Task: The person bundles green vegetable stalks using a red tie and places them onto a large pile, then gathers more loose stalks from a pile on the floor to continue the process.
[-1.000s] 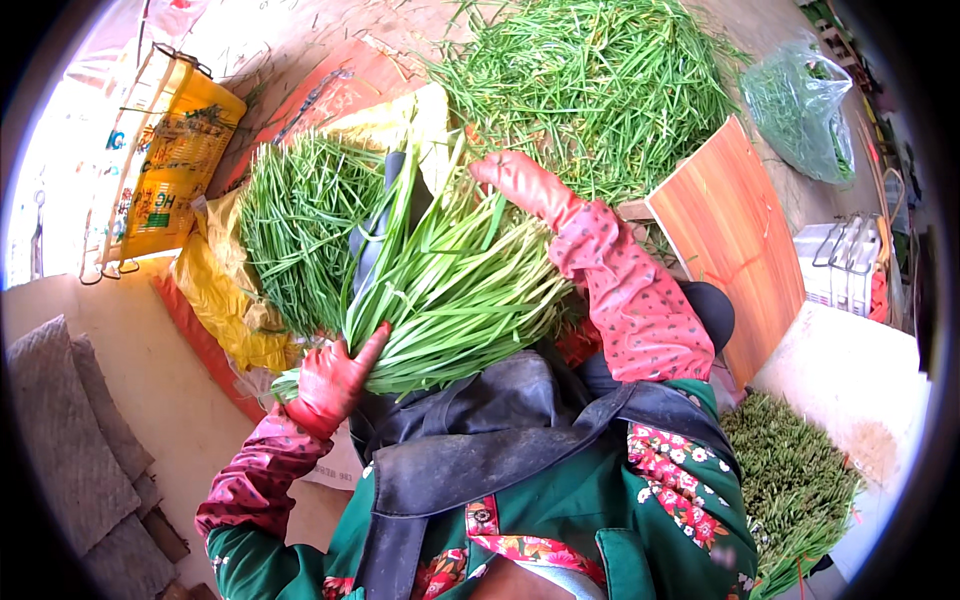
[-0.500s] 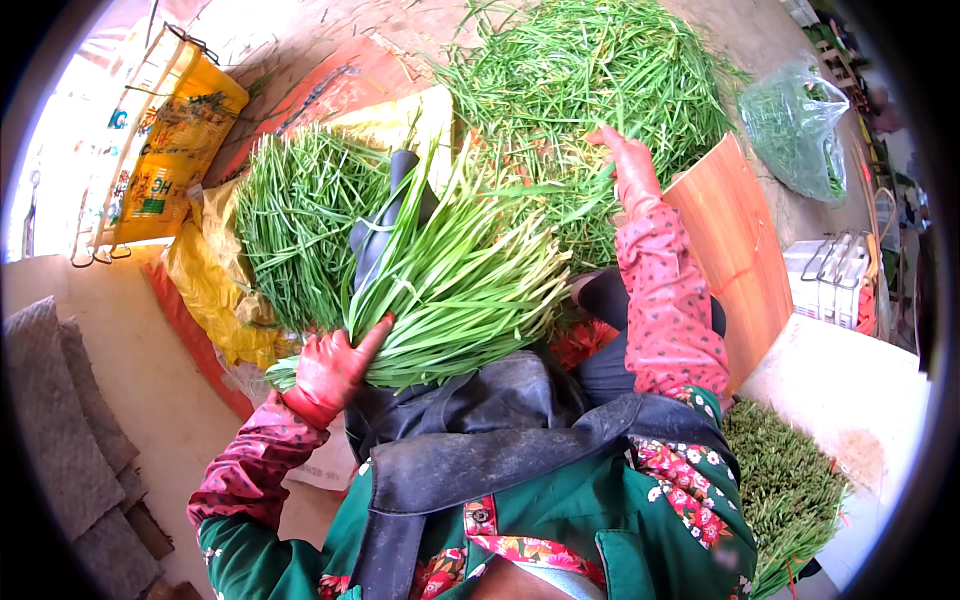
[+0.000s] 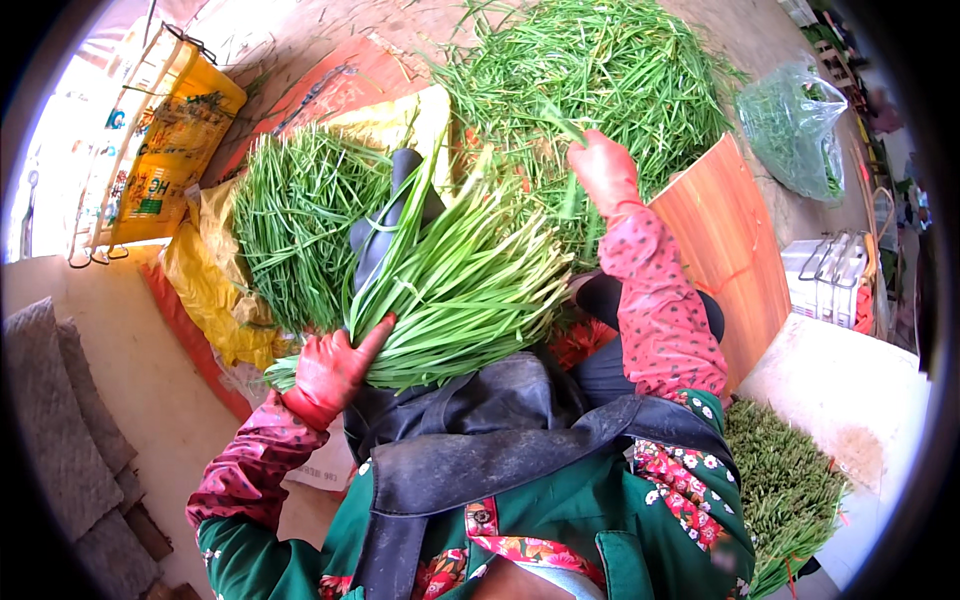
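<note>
A thick bunch of garlic chives [image 3: 470, 290], long flat green leaves with pale ends toward the right, lies over my lap. My left hand [image 3: 335, 368], in a red glove, is closed around its left end, the index finger stretched along the leaves. Further out, my right hand [image 3: 605, 172], also gloved in red, is closed on a few loose chive leaves [image 3: 565, 122] that stick out on both sides of the fist. Beneath and beyond it spreads a big tangled heap of chives [image 3: 610, 60]. A neater pile of chives [image 3: 305, 225] lies left of my knee.
An orange-brown wooden board [image 3: 725, 260] leans right of my leg. A clear bag of greens [image 3: 795, 130] stands at the far right. Trimmed bundles [image 3: 785, 485] lie near right. A yellow container [image 3: 165, 150] stands far left, above crumpled yellow sheeting [image 3: 215, 300].
My right hand has drawn slightly left and toward me, its fingers closing from a spread pose into a fist round loose leaves. The left hand and the bunch stay put.
</note>
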Demonstrator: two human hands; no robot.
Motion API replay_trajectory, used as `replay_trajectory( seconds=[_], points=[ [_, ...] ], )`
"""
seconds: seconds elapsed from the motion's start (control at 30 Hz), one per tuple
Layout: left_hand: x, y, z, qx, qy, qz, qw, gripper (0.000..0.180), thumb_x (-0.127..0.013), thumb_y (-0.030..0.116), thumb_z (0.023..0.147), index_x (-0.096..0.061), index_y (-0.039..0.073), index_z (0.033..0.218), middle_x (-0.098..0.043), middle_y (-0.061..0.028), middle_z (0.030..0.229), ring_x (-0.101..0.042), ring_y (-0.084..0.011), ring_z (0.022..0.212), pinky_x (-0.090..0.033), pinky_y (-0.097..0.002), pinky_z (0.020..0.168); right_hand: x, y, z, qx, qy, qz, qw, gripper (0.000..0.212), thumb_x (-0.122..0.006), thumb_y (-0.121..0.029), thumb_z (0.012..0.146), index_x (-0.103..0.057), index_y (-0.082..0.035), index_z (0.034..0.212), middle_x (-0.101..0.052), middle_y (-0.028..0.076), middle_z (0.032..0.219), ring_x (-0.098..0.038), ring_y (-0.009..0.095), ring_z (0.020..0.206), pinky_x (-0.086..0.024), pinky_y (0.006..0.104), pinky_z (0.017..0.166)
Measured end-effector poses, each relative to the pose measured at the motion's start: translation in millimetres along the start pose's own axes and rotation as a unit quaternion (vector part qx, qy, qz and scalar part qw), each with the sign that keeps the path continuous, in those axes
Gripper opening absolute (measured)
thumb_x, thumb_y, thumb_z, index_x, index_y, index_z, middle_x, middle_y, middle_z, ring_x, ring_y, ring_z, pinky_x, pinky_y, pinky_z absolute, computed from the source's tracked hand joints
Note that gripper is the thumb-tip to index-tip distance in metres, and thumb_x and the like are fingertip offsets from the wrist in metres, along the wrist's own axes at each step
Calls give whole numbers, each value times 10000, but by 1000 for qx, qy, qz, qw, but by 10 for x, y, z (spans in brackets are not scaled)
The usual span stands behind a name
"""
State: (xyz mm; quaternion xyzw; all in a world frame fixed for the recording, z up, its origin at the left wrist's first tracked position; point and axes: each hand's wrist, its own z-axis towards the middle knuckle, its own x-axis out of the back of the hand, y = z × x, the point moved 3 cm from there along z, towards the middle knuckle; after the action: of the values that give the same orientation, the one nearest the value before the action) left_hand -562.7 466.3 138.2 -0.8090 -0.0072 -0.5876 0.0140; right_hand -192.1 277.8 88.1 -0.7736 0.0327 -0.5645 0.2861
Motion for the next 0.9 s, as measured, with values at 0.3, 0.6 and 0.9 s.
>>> replay_trajectory(
  seconds=[0.3,0.6,0.9],
  points=[
    [19,-7,45,-12,9,-22,1000,685,-491,35,772,-357,342,1369,-503,-171,676,-573,-350,580,-461,-466,508,-702,-450,-80,172,-329,149,917,454,-584,-463,850,-654,-49,1021,-663,83,895,-588,182,827,-459,330,771],
    [20,-21,13,-1,8,-49,999,656,-491,60,774,-377,341,1356,-514,-180,680,-578,-363,581,-459,-465,491,-557,-333,-333,115,-244,259,927,377,-624,-397,844,-657,-22,828,-606,29,726,-516,123,682,-431,279,686],
    [-33,-27,0,4,9,-33,999,663,-488,65,778,-361,345,1365,-509,-166,638,-579,-350,575,-464,-455,503,-155,-130,-99,-29,-156,462,873,342,-584,-250,866,-570,-34,1131,-648,97,1050,-604,146,824,-480,281,639]
  ],
)
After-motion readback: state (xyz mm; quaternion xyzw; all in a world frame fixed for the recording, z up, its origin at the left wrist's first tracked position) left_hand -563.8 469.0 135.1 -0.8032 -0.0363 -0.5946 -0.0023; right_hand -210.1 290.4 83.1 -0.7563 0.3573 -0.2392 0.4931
